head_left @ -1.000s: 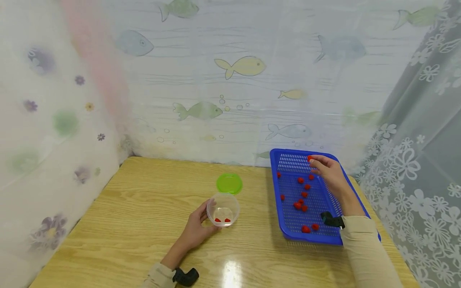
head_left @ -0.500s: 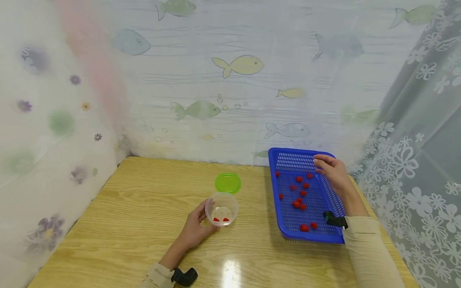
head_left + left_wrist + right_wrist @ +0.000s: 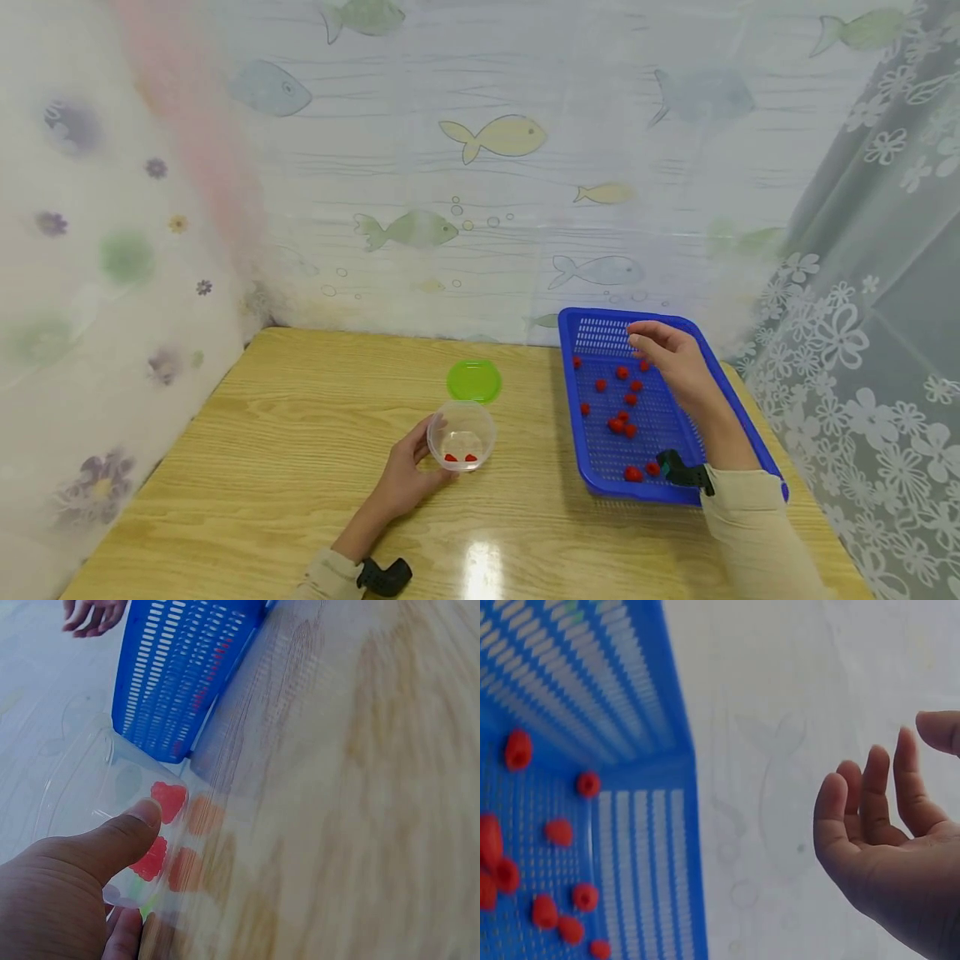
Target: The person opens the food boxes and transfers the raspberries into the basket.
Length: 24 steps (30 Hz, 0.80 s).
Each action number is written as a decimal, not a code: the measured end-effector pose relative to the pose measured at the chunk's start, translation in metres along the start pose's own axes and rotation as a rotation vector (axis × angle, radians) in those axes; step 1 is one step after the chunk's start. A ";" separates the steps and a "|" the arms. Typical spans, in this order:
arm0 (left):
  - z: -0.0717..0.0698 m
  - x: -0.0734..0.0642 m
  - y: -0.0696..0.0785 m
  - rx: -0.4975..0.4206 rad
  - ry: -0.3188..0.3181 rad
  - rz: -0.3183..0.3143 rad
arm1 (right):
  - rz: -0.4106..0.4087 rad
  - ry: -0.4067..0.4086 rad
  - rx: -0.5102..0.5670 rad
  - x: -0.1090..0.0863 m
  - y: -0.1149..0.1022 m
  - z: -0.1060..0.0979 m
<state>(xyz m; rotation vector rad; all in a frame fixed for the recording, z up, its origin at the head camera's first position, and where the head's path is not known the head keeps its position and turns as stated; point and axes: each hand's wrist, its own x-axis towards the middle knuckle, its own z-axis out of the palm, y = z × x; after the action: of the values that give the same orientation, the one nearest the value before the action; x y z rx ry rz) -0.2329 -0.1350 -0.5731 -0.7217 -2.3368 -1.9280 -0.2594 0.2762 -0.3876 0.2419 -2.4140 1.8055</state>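
My left hand (image 3: 411,472) grips a clear plastic cup (image 3: 461,421) on the wooden table (image 3: 300,417), its thumb (image 3: 112,840) pressed on the cup wall. Two red berries (image 3: 458,457) lie in the cup, and the left wrist view shows them (image 3: 169,799) close behind the thumb. My right hand (image 3: 654,350) hovers over the far end of a blue mesh basket (image 3: 592,475), fingers loosely spread and holding nothing. In the right wrist view that hand (image 3: 885,817) is empty above the basket corner (image 3: 656,780). Several red berries (image 3: 622,421) lie scattered on the basket floor.
A green round lid (image 3: 474,381) lies flat just behind the cup. Fish-patterned sheeting walls the back and left of the table, and a lace curtain hangs at the right beside the basket. Bare wood spreads to the left of the cup.
A second ago my right fingertips pinched a red berry; now they hold none, and one more berry lies loose in the basket. The hand has shifted slightly left. The left hand stayed still.
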 end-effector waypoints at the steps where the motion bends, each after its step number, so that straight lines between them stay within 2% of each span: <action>1: 0.000 0.000 0.000 0.007 0.002 0.012 | -0.001 -0.004 -0.008 -0.002 -0.004 0.006; 8: -0.002 0.000 -0.001 -0.016 0.004 0.028 | -0.026 -0.069 -0.079 -0.014 -0.023 0.054; 15: -0.001 -0.001 -0.005 -0.031 0.016 0.031 | -0.136 -0.149 -0.184 -0.024 -0.032 0.106; 20: 0.001 -0.001 -0.005 -0.047 0.014 0.003 | -0.191 -0.154 -0.203 -0.025 -0.023 0.143; 24: 0.001 0.000 -0.003 -0.057 0.005 -0.010 | -0.180 -0.171 -0.203 -0.024 -0.007 0.172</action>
<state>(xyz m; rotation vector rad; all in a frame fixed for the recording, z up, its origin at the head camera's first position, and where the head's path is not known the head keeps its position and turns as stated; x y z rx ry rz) -0.2334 -0.1343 -0.5767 -0.7089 -2.2960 -2.0057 -0.2342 0.1101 -0.4338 0.5929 -2.5698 1.5090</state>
